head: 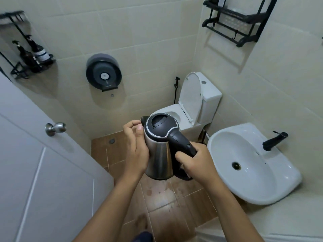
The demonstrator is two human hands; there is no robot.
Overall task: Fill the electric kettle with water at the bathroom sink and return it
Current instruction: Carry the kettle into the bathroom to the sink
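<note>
A steel electric kettle (158, 154) with a black lid and black handle hangs in the air in front of me, lid down. My right hand (194, 163) grips its handle. My left hand (135, 145) rests against the kettle's left side, fingers curled by the spout. The white bathroom sink (244, 172) is on the right wall, empty, with a black faucet (273, 140) at its far side. The kettle is left of the basin, apart from it, over the floor.
A white door (43, 172) with a metal knob (55, 128) stands open on the left. A toilet (192, 105) with raised lid stands behind the kettle. There is a paper dispenser (103, 72) on the wall, a corner shelf (33, 65) with bottles, a black rack (236, 20), and a wet brown tiled floor (166, 203).
</note>
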